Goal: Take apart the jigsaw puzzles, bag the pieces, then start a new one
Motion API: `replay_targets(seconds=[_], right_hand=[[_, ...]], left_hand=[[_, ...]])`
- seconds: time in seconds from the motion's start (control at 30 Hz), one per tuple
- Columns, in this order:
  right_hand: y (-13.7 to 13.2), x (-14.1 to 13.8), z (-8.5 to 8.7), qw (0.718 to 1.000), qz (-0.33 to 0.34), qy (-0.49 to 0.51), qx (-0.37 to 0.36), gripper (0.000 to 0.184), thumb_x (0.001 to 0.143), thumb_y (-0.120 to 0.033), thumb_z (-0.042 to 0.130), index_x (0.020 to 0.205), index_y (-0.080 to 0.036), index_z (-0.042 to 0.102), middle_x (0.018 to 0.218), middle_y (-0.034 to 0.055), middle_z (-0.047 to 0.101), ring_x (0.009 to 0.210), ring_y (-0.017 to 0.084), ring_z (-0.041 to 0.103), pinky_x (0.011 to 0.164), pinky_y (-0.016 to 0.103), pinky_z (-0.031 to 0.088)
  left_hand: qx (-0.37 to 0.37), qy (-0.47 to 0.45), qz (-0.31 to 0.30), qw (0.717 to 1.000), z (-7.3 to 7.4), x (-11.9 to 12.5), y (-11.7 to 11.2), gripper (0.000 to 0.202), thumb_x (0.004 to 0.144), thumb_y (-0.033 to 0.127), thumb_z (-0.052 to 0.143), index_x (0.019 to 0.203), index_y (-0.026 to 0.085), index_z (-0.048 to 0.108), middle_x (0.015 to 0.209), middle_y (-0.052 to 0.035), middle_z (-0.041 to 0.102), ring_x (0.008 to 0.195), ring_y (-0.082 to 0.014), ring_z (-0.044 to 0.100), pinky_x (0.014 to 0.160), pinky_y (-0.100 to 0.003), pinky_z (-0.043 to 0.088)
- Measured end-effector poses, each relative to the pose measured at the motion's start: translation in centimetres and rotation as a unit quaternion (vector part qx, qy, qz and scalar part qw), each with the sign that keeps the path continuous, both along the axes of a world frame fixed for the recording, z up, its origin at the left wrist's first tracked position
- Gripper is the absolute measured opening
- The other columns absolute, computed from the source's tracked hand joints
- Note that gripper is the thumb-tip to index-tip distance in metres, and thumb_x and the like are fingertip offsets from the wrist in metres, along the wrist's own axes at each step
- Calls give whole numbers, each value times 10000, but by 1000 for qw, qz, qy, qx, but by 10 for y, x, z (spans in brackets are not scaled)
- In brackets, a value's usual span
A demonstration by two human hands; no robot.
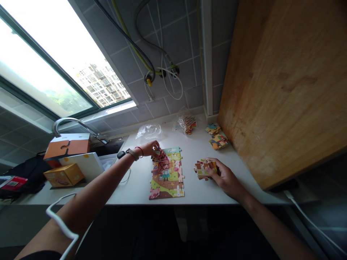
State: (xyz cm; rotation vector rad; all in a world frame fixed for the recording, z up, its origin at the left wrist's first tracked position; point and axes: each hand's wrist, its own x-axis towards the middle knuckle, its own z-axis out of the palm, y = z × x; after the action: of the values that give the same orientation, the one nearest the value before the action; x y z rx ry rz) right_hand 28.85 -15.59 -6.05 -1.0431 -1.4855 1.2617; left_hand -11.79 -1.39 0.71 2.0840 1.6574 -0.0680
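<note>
I count one partly assembled puzzle [167, 174] on the counter [135, 187], and one stack of pieces [204, 168] under my right hand [226, 177]. I see two loose clusters of pieces [216, 136] by the wooden board [284, 83], two plastic bags [149, 130], three boxes [67, 146] and one tap [72, 122].
</note>
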Motion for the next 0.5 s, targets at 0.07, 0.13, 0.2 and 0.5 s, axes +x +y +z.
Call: replay_targets(seconds=[0.07,0.13,0.2,0.5], right_hand=[[0,0,0,1000,-7,-1,7,448,954,-542,629,1279,-234,622,1228,93,750,1090,282,731,966,421,606],[0,0,2,1000,-14,1,7,442,944,-536,643,1266,-232,633,1221,91,753,1076,282,733,959,418,607],[0,0,3,1000,-14,5,4,450,933,-537,653,1261,-229,636,1214,91,755,1062,281,735,942,414,613],[-2,0,5,1000,7,13,-16,470,947,-543,632,1299,-233,611,1256,100,736,1070,286,727,902,411,627]], left_hand=[[-9,-5,-16,1000,5,3,-3,655,621,303,902,1222,195,665,1141,-95,734,978,-270,695,775,-327,533],[-18,-7,-35,999,11,6,-4,631,627,294,900,1214,196,689,1124,-91,742,975,-266,695,800,-328,525],[-24,-6,-47,999,17,8,-5,574,638,291,898,1174,190,720,1094,-95,748,955,-263,694,800,-329,516],[-24,-13,-28,999,18,8,-2,471,595,329,912,993,153,732,911,-65,731,811,-223,653,713,-317,503]])
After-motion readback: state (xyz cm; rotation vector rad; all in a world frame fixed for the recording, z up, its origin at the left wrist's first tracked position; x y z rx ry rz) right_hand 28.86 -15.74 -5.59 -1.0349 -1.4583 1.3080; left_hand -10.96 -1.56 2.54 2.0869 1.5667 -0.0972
